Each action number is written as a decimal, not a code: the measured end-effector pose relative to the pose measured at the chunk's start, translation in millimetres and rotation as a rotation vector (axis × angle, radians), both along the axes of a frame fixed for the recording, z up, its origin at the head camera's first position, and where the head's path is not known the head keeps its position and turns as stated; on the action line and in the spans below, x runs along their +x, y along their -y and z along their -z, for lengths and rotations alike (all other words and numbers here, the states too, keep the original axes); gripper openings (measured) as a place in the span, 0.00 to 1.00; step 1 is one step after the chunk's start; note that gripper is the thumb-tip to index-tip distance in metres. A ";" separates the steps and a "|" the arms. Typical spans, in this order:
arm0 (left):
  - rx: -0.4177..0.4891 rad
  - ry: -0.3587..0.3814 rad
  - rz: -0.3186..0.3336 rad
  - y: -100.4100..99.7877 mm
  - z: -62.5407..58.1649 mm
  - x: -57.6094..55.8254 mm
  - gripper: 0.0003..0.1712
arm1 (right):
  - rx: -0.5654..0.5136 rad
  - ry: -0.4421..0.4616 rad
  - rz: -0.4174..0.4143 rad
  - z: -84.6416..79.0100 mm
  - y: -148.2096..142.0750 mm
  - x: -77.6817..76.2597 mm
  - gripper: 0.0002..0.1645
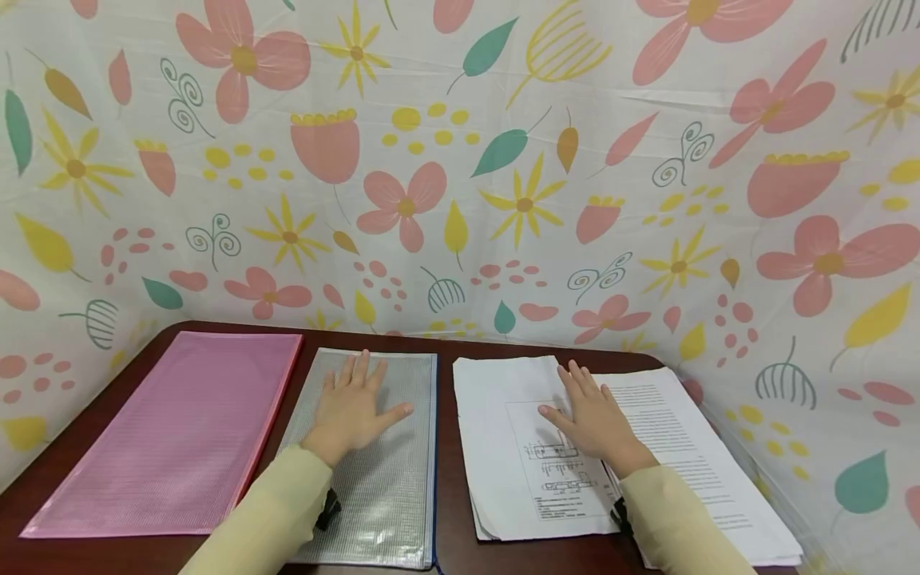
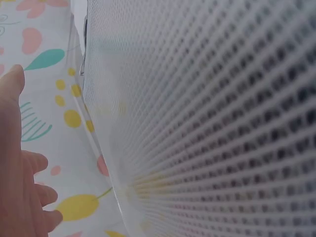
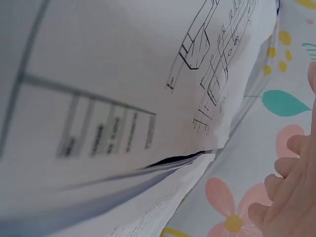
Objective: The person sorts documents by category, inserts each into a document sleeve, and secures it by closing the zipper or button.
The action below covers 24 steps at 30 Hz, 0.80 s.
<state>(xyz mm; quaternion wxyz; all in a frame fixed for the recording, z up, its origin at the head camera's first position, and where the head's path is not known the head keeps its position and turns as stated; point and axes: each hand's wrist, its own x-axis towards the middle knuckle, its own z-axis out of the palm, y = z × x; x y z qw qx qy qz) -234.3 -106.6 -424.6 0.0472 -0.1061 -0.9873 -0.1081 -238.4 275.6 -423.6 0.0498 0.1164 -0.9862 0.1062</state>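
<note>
My left hand (image 1: 350, 414) is held palm down over a grey mesh zip folder (image 1: 381, 507) with a blue edge, its fingers spread and straight. In the left wrist view the fingers look apart from the folder's ribbed surface. Over the paper stacks is my right hand (image 1: 595, 422), fingers extended and thumb out, holding nothing. Below it lies a stack of sheets with a technical drawing (image 1: 496, 439) on top. A second stack with printed text (image 1: 693, 455) lies to its right. The right wrist view shows the fingers clear of the sheets.
A pink mesh folder (image 1: 168, 435) with a red edge lies at the left of the dark brown table (image 1: 449, 471). Behind and at the sides hangs a white cloth (image 1: 460, 200) with flowers and leaves. Black wrist bands partly show below both hands.
</note>
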 end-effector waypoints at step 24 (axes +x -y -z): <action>0.055 0.123 -0.054 -19.8 8.3 4.1 0.56 | -0.071 0.166 0.111 -1.1 -2.1 9.8 0.51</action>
